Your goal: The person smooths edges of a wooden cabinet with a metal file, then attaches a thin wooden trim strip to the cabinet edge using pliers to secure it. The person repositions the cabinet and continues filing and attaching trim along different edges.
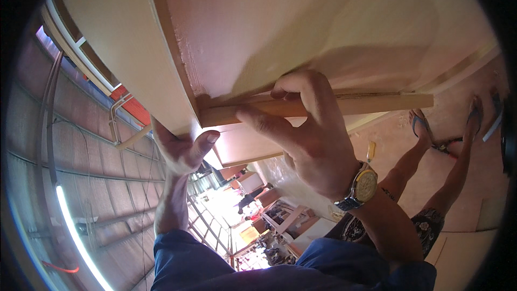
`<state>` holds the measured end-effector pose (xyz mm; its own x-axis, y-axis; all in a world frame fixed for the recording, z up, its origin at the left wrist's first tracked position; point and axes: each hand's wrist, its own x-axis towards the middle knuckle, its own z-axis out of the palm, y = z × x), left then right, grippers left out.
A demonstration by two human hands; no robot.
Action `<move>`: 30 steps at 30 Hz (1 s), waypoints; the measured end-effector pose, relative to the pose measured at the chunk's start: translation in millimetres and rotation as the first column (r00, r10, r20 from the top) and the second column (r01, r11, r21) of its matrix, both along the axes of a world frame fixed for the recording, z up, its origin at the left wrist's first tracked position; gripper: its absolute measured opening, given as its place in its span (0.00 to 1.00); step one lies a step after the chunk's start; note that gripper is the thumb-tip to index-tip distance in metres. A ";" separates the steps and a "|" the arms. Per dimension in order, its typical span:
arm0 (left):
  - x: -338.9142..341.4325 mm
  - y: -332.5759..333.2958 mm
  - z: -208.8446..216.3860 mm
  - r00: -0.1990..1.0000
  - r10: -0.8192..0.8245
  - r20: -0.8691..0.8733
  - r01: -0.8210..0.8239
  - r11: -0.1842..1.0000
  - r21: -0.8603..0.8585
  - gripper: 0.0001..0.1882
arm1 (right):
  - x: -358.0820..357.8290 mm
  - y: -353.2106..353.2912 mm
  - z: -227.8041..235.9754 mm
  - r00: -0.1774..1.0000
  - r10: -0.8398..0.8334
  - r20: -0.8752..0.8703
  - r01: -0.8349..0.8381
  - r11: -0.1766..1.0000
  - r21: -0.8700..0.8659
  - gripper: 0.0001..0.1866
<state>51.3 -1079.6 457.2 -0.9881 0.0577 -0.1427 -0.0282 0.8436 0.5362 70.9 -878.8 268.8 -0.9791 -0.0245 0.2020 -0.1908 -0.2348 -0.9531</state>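
Note:
A narrow wooden strip runs along the lower edge of a broad, pale wood panel. Across this strip lies my right hand, its thumb on the near side and its bent index finger over the top edge. A watch is on that wrist. My left hand is at the bottom corner of an upright pale side board, thumb in front and fingers behind the board, mostly hidden. The strip's left end meets this side board at the corner.
A person's legs in patterned shorts and blue flip-flops stand at right. A yellow-handled tool lies on the floor. Boards and clutter fill the bright area below. A lit tube lamp and ribbed sheeting are at left.

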 end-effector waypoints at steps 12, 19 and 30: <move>1.0 5.5 3.0 0.998 0.054 0.019 -0.054 0.998 0.019 0.45 | 6.3 -23.7 22.0 0.989 -0.133 0.066 0.131 0.991 0.043 0.21; -6.8 9.3 7.6 0.998 -0.023 0.065 0.022 1.000 0.015 0.42 | 4.0 -10.5 30.8 0.991 -0.045 0.126 0.033 0.995 0.096 0.18; 2.7 22.0 5.5 0.994 0.039 0.103 -0.050 0.993 0.110 0.47 | 8.9 -13.2 31.8 0.987 -0.147 0.065 0.141 0.986 0.089 0.17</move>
<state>54.0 -1057.5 462.7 -0.9709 0.0351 -0.2369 -0.1232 0.7749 0.6199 79.8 -892.0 300.6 -0.9854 0.1035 0.1354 -0.1482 -0.1286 -0.9806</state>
